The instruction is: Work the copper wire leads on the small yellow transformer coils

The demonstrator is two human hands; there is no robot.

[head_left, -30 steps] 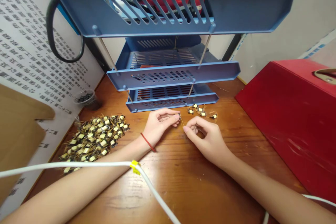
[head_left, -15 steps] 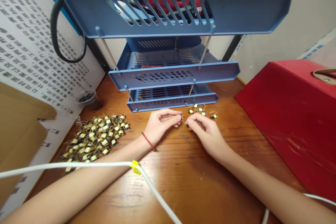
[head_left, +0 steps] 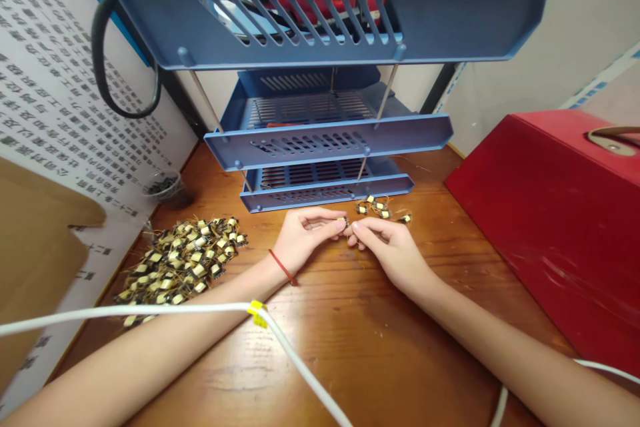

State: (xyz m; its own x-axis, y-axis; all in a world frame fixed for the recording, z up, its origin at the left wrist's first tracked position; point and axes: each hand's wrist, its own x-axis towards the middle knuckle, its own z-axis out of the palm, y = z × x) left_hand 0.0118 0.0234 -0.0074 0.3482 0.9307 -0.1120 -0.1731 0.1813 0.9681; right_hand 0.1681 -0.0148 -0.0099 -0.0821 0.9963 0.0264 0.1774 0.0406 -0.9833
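My left hand (head_left: pixel 311 232), with a red cord round its wrist, pinches a small transformer (head_left: pixel 345 219) between thumb and fingertips. Only a bit of the part shows. Right beside it, the thumb and forefinger of my right hand (head_left: pixel 387 243) are pinched together at the transformer's thin copper wires, which are mostly hidden by the fingers. Just beyond my right hand lies a small group of transformers (head_left: pixel 384 214) wound with yellow tape. A large pile of the same transformers (head_left: pixel 183 260), with loose copper wires, is heaped to the left of my left forearm.
A blue three-tier tray rack (head_left: pixel 320 157) stands behind my hands, its top tier overhanging. On the right is a red box (head_left: pixel 545 227) with a handle. A clear cup (head_left: pixel 167 188) of dark small parts sits at left. A white cable (head_left: pixel 295 353) crosses in front.
My right hand has moved slightly left and up, closer to my left fingertips. The copper wire that showed between the hands is now mostly covered. The camera view has shifted a little.
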